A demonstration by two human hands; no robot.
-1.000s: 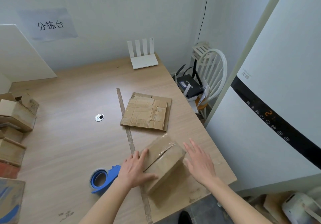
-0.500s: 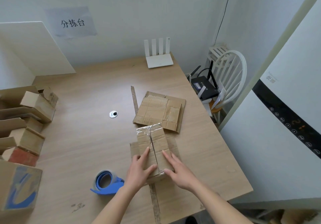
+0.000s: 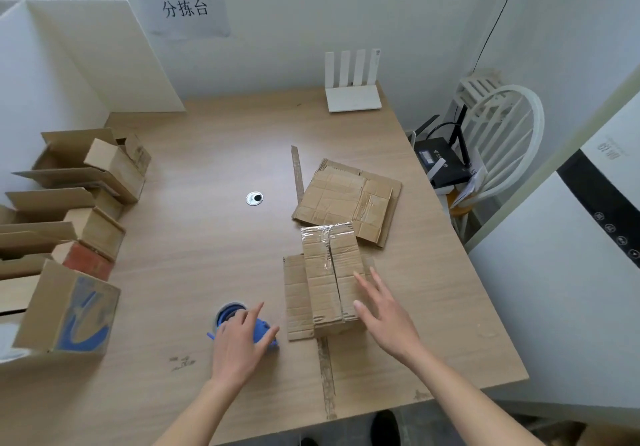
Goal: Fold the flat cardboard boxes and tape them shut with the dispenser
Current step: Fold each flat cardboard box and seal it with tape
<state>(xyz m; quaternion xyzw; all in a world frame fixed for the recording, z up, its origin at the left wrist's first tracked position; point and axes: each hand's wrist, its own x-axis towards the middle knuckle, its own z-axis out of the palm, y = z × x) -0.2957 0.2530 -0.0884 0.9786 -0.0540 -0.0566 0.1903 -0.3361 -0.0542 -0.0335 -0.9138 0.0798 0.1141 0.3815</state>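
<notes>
Folded cardboard box [image 3: 330,277] sat on the wooden table [image 3: 194,272], near the front edge, centre-right, its top flaps meeting in a seam down the middle w/ shiny clear tape over the far end. It rested on a flat cardboard sheet [image 3: 294,300] that stuck out on its left side. Right hand [image 3: 384,314] was over the box's near-right corner, fingers straight & spread, not curled round anything; fingertips looked to be touching or just above the top flap, couldn't tell which. Left hand [image 3: 242,341] lay on the blue tape dispenser [image 3: 235,321], just left of the box on the table; fingers were only loosely bent over it, no clear grip visible. Blue roll end poked out beyond the fingers.

Just behind the box, a stack of flattened cardboard boxes [image 3: 349,200] lay flat, near corner touching or overlapping the box's far-right side. A thin cardboard strip [image 3: 297,174] lay to the left of that stack, running away from the person. A small round metal grommet [image 3: 254,199] sat mid-table.

Along the table's left edge, several assembled boxes [image 3: 104,168] w/ flaps up, plus one w/ blue print [image 3: 74,310] nearest the person. White router [image 3: 353,85] stood at the far edge by the wall. Paper sign [image 3: 183,7] w/ printed characters was on the wall. White chair [image 3: 502,141] stood right of the table, a black router [image 3: 441,165] on its seat.
</notes>
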